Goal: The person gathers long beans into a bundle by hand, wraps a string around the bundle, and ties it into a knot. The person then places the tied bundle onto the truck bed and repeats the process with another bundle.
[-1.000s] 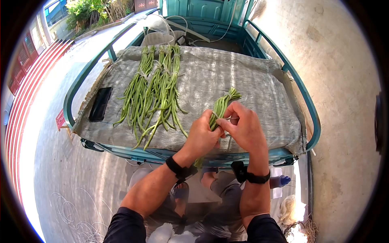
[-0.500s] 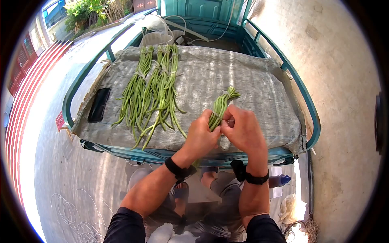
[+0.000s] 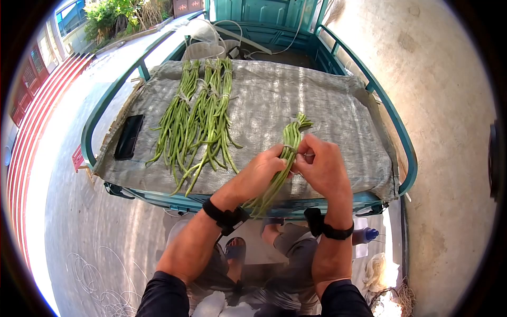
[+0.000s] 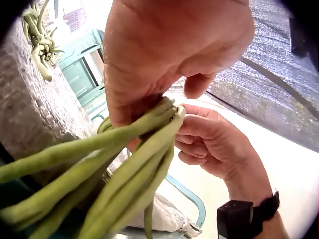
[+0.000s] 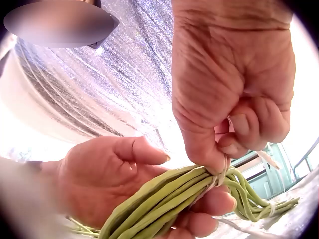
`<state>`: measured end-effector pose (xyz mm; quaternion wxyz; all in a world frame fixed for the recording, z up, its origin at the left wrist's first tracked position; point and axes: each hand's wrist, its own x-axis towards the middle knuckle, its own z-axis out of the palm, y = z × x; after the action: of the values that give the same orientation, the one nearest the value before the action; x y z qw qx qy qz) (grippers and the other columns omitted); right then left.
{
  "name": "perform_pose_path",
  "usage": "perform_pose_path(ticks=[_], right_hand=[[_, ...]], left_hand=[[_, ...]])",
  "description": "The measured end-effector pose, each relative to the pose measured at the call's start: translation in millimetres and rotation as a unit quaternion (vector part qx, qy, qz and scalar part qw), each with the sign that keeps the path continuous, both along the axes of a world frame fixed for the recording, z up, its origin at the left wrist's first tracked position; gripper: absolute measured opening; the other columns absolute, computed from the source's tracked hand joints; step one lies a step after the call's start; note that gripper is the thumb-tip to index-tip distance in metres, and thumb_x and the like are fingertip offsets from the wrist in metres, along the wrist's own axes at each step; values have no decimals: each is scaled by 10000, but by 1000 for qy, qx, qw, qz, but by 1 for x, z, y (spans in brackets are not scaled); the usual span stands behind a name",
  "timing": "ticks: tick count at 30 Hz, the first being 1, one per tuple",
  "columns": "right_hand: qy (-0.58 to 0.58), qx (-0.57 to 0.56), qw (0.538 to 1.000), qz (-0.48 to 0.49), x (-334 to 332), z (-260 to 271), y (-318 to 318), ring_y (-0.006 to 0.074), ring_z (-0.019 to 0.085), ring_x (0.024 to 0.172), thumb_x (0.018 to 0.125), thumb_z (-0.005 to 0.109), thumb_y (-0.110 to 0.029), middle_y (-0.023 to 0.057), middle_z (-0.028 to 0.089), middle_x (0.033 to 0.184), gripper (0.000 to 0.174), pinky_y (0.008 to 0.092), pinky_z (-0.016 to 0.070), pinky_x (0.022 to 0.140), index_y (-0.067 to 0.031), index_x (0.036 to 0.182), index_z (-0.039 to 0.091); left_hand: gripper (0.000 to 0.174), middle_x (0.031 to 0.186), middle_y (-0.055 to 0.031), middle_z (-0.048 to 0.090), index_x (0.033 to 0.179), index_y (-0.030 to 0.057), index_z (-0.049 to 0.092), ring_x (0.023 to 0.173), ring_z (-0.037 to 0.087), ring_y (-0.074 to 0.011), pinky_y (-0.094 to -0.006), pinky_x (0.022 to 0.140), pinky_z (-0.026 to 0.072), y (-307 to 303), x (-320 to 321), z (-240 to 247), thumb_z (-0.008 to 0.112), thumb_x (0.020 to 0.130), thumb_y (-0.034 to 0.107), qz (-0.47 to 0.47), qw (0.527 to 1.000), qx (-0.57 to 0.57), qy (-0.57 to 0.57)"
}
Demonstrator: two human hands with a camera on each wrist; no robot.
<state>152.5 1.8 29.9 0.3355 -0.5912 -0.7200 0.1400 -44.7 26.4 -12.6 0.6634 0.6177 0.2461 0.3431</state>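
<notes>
Bunch of long beans (image 3: pixel 290 136): held up over the near edge of the grey woven sacking (image 3: pixel 327 105), stem ends away from the person, pods trailing down. A pale tie strand (image 5: pixel 219 177) wraps the neck of the bunch.

Left hand (image 3: pixel 259 177): fingers curled round the bunch just below the wrap. Right hand (image 3: pixel 323 168): thumb and fingers pinch the strand, touching the pods.

Judged as the binding step. Finishing would call for a firm left grip while the strand is drawn snug.

Further off, tied bean bundles (image 3: pixel 200 116) lie side by side, with a black flat object (image 3: pixel 130 136) to their left.
</notes>
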Motion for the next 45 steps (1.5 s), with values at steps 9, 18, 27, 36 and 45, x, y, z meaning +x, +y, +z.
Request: perform_pose_path(ticks=[9,18,27,36,45], right_hand=[[-40,4,999,21,1,4,-2,301,701,701,830,764,-107,154,697,748,141,419,546,652,-19,872,661],[-39,16,997,65,-1,-9,0,301,701,642,804,747,-32,171,689,739,123,398,539,628,-5,890,663],[-35,-4,997,69,8,-17,4,309,697,666,824,728,-65,172,703,760,107,414,536,642,-4,901,684],[-53,-43,995,68,18,-22,3,300,710,696,801,721,-83,163,708,750,122,410,554,669,-7,896,727],[-55,-78,994,51,23,-24,3,264,708,692,825,763,-120,151,722,771,132,402,559,670,-4,882,734]], left_hand=[[290,1010,-187,702,1191,-30,667,919,670,-290,-414,857,529,13,-13,-9,523,973,95,91,949,242,178],[132,878,-210,665,1041,-4,610,830,672,-444,-525,726,502,8,-9,-19,628,929,63,223,868,374,238],[121,833,-178,669,1051,6,560,740,659,-327,-419,695,498,13,-17,-17,632,996,86,194,917,278,211],[161,772,-81,627,1001,-4,585,712,581,-154,-343,665,482,15,-20,-21,696,990,113,182,935,241,184],[165,758,-81,615,988,-4,578,686,561,-164,-348,648,470,16,-18,-25,691,985,117,190,929,244,201]])
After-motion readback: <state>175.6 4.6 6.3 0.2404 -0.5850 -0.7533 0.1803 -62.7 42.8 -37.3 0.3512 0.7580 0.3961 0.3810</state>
